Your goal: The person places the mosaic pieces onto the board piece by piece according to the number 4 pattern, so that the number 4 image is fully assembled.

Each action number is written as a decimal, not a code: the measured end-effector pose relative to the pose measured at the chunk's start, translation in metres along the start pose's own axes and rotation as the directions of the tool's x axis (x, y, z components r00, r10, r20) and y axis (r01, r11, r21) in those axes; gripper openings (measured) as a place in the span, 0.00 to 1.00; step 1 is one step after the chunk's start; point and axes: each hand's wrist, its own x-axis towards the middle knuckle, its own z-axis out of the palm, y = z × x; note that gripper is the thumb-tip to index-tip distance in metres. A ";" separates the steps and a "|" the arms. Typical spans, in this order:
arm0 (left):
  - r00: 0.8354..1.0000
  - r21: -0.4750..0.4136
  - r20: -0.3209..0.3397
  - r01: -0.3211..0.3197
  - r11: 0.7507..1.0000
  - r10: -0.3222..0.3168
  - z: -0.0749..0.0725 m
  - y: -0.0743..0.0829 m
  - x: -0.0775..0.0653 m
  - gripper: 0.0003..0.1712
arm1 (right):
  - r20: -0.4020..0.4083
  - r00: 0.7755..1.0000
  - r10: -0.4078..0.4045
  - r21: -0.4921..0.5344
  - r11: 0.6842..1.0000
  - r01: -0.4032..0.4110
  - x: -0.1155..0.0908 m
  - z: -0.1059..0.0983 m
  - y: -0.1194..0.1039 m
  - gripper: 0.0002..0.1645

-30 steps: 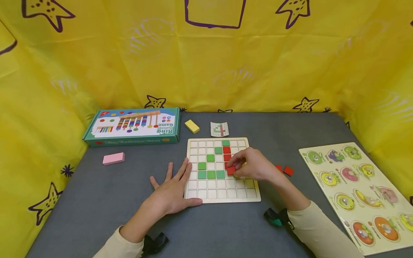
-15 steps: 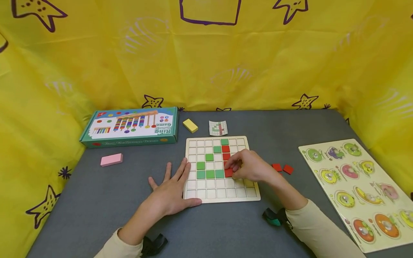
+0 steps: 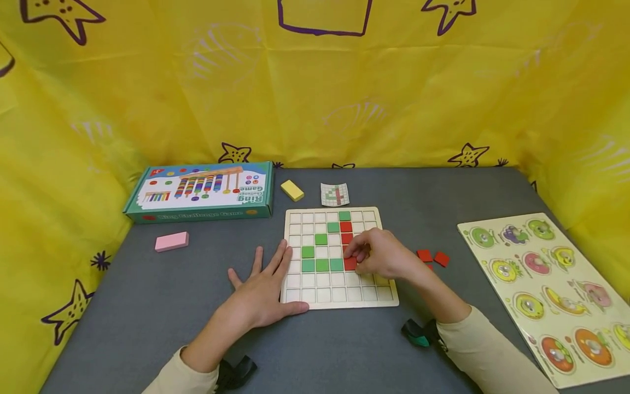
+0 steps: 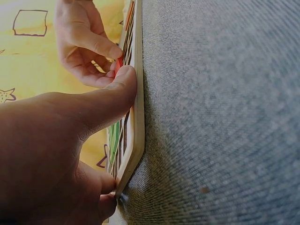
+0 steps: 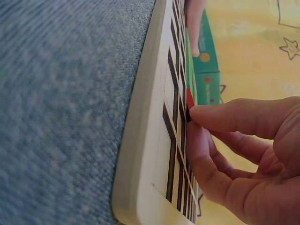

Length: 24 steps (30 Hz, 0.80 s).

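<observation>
A square wooden grid board (image 3: 322,295) lies on the table, with green tiles (image 3: 321,239) in a stepped pattern and a column of red tiles (image 3: 346,226). My left hand (image 3: 261,298) rests at the board's left side, fingers spread, thumb on its near left corner. With thumb and fingertips, my right hand (image 3: 384,255) pinches a red tile (image 3: 350,265) at the lower end of the red column, beside the bottom green row. That tile (image 5: 189,101) stands slightly tilted at its cell in the right wrist view. My fingers partly cover the red tile above it.
Several loose red tiles (image 3: 441,259) lie right of the board, partly behind my right forearm. A small pattern card (image 3: 334,195) and a yellow block (image 3: 292,190) sit behind it. Further out are a game box (image 3: 202,191), a pink block (image 3: 171,242) and a fruit puzzle board (image 3: 551,295).
My right hand has brought the pinched red tile slightly down and left, into line with the bottom green row. The left hand keeps its place. The head view has shifted a little.
</observation>
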 end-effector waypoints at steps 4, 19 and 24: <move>1.000 0.000 0.002 0.002 1.000 -0.002 0.000 0.000 0.000 0.69 | -0.004 1.000 0.005 -0.008 1.000 -0.005 0.000 0.000 0.000 0.18; 1.000 0.005 0.004 0.006 1.000 -0.006 0.001 0.000 -0.001 0.70 | 0.003 0.999 -0.042 -0.004 0.999 0.042 -0.004 -0.005 0.002 0.15; 1.000 0.008 -0.001 0.003 1.000 -0.003 0.001 0.000 -0.001 0.70 | -0.022 0.997 -0.070 -0.004 0.998 0.070 -0.005 -0.014 0.004 0.15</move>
